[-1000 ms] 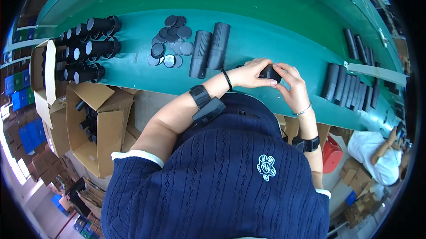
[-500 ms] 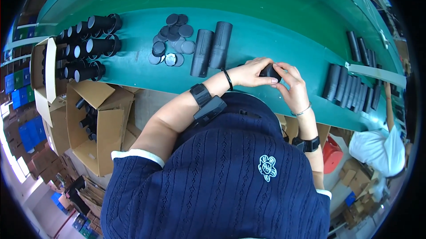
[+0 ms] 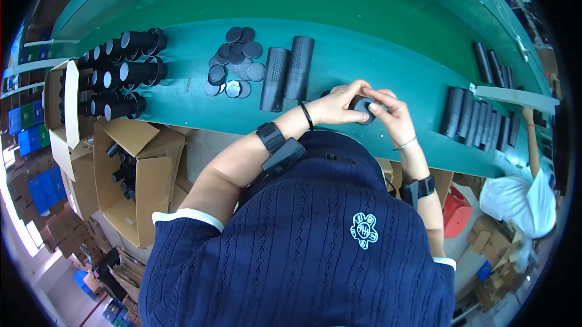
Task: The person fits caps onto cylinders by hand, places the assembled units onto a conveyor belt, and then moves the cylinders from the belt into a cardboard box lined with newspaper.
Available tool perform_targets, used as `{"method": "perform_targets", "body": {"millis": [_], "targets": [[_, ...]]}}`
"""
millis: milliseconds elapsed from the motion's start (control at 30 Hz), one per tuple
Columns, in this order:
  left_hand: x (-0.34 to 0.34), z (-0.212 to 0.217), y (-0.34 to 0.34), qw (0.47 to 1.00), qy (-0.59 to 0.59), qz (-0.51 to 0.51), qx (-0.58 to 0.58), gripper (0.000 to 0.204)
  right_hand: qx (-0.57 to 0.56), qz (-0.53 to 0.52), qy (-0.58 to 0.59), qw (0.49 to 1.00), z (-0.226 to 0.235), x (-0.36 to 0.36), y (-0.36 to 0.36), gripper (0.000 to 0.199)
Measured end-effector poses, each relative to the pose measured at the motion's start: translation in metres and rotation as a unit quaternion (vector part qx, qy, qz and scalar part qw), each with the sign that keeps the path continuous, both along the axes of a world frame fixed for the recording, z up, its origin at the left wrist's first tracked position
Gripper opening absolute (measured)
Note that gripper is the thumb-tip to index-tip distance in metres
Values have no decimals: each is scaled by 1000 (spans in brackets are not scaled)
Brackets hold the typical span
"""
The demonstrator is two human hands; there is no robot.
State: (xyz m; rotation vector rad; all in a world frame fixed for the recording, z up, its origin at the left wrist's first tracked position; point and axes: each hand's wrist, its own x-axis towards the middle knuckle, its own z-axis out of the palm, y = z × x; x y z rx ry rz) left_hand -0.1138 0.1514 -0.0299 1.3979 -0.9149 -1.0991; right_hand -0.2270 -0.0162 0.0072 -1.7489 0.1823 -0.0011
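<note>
My left hand (image 3: 339, 104) and my right hand (image 3: 393, 114) meet over the green belt (image 3: 376, 42) and both grip one small black cylinder (image 3: 362, 108), its round end facing me. Two long black mesh tubes (image 3: 286, 71) lie side by side just left of my hands. Further left sits a pile of several dark round caps (image 3: 233, 63). A black band is on each wrist.
Several black tubes with open ends (image 3: 121, 72) are stacked at the belt's left end. A row of black tubes (image 3: 479, 122) lies at the right. Open cardboard boxes (image 3: 130, 175) stand below left. Another person in white (image 3: 521, 196) works at the right.
My hands stay together on the black cylinder, with only small finger shifts. The person in white at the right has moved further into view.
</note>
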Motion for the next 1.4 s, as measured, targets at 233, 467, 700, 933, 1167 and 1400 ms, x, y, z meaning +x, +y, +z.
{"method": "perform_targets", "body": {"millis": [233, 467, 700, 933, 1167, 1400], "targets": [[-5, 1, 0, 997, -45, 63, -12, 75, 158, -11, 125, 979, 4, 8, 10, 30], [-2, 16, 3, 988, 140, 66, 3, 74, 181, -43, 185, 965, -2, 17, 13, 19], [16, 23, -7, 903, 378, 169, -119, 56, -42, 27, -26, 998, -11, -3, 1, 79], [46, 6, -31, 957, 57, 283, 42, 59, 19, -146, 47, 988, -32, -49, -42, 74], [88, -18, -17, 695, -597, 167, 365, 53, -343, -409, 129, 836, -71, -101, -126, 70], [83, -19, -18, 680, -607, 159, 379, 50, -237, -438, -128, 857, -60, -98, -97, 70]]}}
